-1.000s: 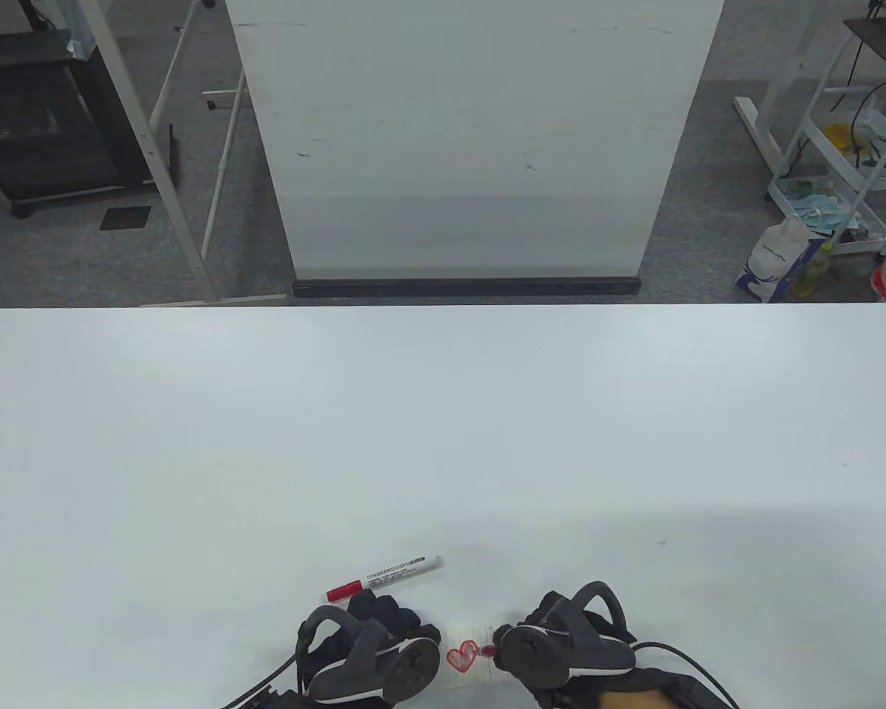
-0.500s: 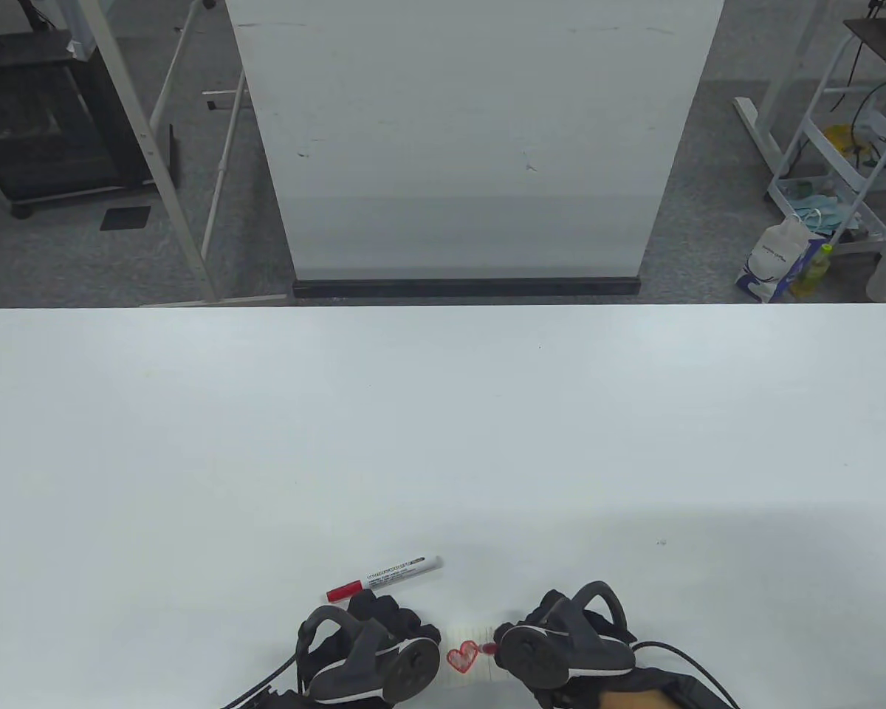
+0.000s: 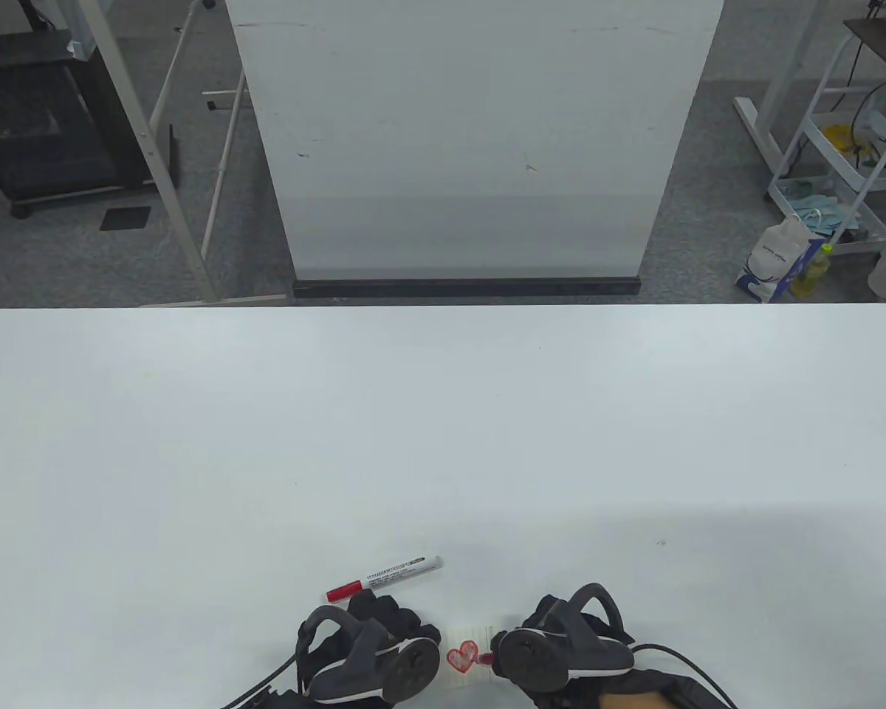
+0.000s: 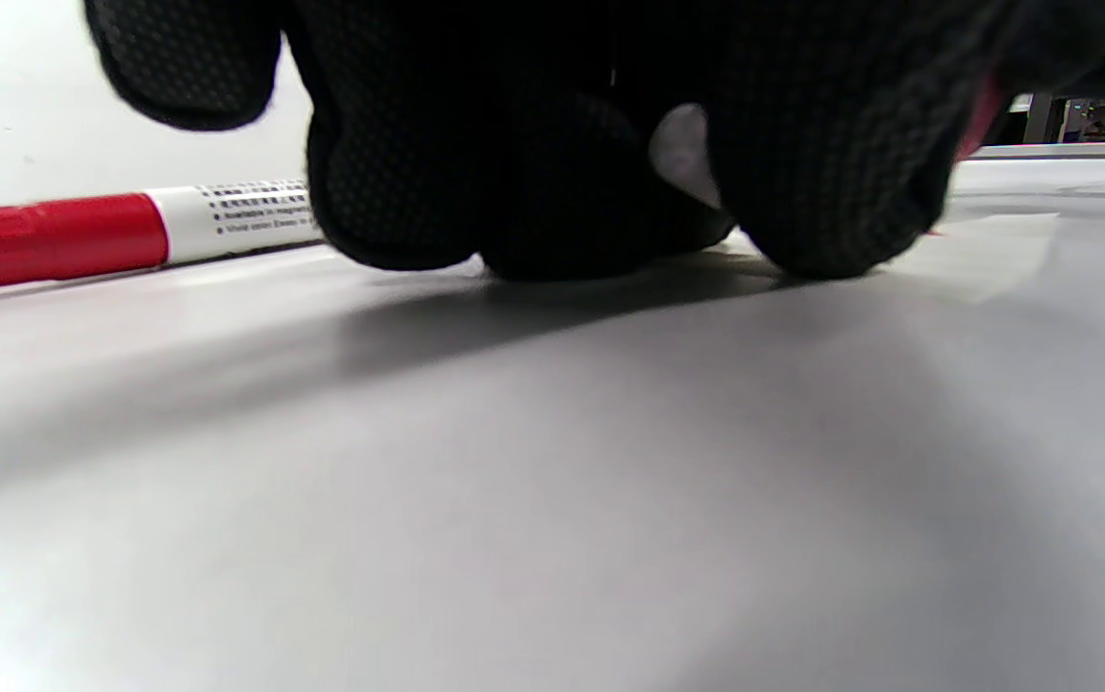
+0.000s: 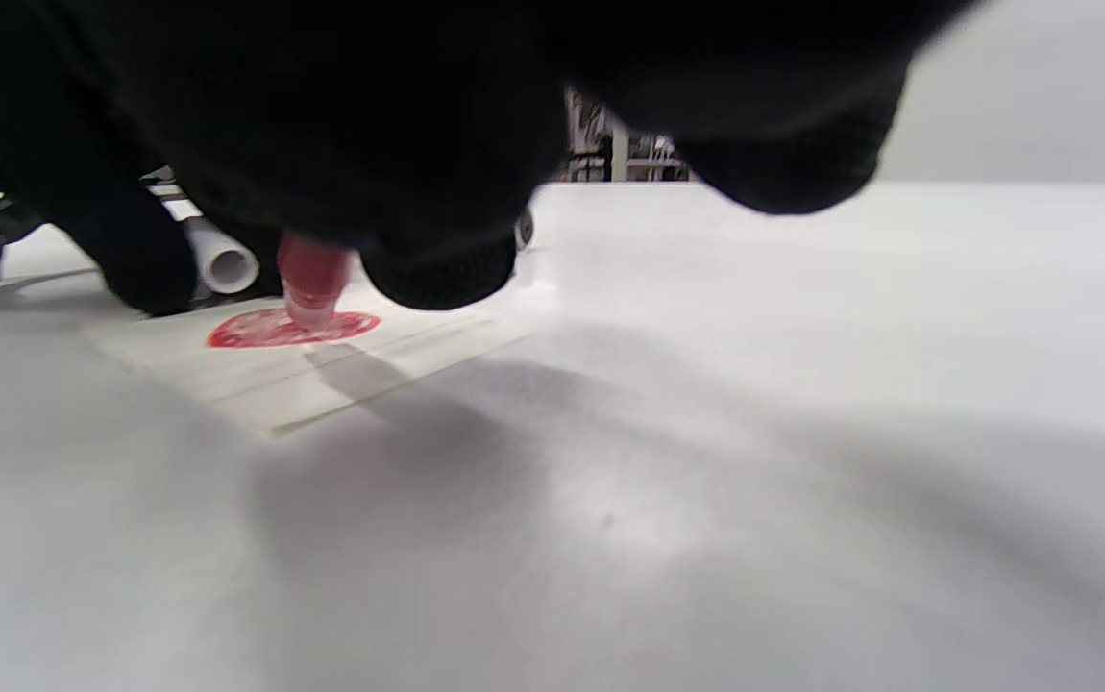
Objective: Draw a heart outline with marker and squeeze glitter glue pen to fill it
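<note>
- small black print is seen on the white barrel of the red-capped marker [image 3: 384,579], too fine to be read; it lies on the table [image 3: 443,443] just beyond the left hand [image 3: 373,650].
- the glitter glue pen [image 5: 310,279] is clamped in the curled fingers of the right hand [image 3: 561,650], its red tip touching the heart [image 3: 461,656] on the paper [image 5: 322,370] between the hands.
- the tip's contact is shown only in the right wrist view.
- in the left wrist view, curled left fingertips [image 4: 514,192] are pressed to the table, holding nothing.
</note>
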Available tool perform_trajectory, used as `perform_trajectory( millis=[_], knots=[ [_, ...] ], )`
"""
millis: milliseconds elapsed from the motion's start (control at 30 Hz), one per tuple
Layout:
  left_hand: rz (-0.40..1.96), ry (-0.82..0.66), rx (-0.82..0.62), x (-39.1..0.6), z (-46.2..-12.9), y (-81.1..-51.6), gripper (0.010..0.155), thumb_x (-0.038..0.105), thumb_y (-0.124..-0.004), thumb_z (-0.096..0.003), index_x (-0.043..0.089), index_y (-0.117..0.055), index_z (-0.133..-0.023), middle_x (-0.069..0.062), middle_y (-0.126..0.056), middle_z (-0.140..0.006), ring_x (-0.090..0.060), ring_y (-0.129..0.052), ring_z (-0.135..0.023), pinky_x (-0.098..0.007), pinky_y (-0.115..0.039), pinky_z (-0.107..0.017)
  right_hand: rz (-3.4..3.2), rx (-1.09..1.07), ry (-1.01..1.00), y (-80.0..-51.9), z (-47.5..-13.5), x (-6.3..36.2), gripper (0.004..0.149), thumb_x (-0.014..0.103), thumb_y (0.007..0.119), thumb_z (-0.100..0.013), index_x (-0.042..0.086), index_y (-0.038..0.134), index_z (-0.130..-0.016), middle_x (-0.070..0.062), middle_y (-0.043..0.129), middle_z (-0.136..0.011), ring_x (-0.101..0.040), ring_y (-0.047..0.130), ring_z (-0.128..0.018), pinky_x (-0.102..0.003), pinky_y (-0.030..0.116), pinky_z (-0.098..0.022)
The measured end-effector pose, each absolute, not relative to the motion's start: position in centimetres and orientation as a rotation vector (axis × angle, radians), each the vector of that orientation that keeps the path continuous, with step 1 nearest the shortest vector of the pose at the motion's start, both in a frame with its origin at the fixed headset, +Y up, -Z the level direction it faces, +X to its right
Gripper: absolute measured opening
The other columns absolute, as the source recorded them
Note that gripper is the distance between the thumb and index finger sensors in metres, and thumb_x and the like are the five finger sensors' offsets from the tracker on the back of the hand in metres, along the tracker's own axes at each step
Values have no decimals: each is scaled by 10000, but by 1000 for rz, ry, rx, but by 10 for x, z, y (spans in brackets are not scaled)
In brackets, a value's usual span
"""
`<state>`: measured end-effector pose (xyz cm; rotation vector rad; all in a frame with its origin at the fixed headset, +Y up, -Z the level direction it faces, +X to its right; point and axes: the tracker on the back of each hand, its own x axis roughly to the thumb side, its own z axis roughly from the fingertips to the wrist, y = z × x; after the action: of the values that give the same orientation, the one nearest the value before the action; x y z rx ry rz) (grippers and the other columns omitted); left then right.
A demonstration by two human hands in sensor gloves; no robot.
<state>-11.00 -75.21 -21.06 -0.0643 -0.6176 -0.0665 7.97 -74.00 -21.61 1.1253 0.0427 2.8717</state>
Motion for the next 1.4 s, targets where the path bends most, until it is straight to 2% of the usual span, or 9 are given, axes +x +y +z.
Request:
perform_trajectory(
  millis=[67,200,400,533,700,1267,1400],
  knots=[
    [-67,-617,-64,-110,-211,-752,461,481,-881,-426,279,-885,-840,3,-982,-749,-296,-944,-691,-637,-660,-656,2886,1126,31,-739,-216,80,427,412,839,-363,122,995,-636,46,991,-116,-137,932,38,-375,890,-411],
    [-67,-617,-64,-110,-210,-752,462,481,-881,-427,278,-883,-842,2,-982,-750,-296,-944,-692,-637,-660,-656,2821,1147,135,-740,-216,80,426,411,841,-361,122,997,-631,44,991,-115,-140,931,37,-377,886,-414],
    [-67,-618,-64,-110,-211,-752,460,480,-881,-427,279,-885,-840,1,-982,-749,-297,-943,-692,-638,-659,-656,2892,1122,23,-740,-217,81,427,413,838,-363,123,994,-636,46,991,-116,-138,931,37,-375,887,-413],
    [-66,-618,-64,-110,-211,-752,461,479,-882,-427,278,-884,-841,0,-982,-750,-297,-943,-693,-637,-658,-657,2811,1140,143,-741,-216,81,427,411,841,-360,120,997,-631,43,991,-113,-141,930,38,-378,885,-413],
    [-67,-618,-64,-110,-211,-752,460,480,-881,-427,279,-885,-840,2,-982,-750,-297,-944,-692,-637,-659,-656,2892,1121,13,-740,-217,81,427,413,837,-364,124,994,-637,46,991,-118,-139,931,36,-376,886,-414],
    [-66,-616,-65,-110,-211,-752,462,481,-880,-427,279,-884,-842,2,-981,-750,-297,-943,-693,-640,-655,-658,2880,1119,6,-740,-216,83,428,416,836,-364,127,993,-638,48,993,-122,-138,934,32,-376,885,-416],
    [-61,-617,-61,-111,-211,-752,460,482,-879,-423,288,-888,-840,7,-984,-751,-294,-948,-691,-644,-650,-659,2789,1058,-36,-733,-218,89,445,433,816,-370,141,975,-667,51,997,-163,-139,944,0,-399,871,-429]
  ],
)
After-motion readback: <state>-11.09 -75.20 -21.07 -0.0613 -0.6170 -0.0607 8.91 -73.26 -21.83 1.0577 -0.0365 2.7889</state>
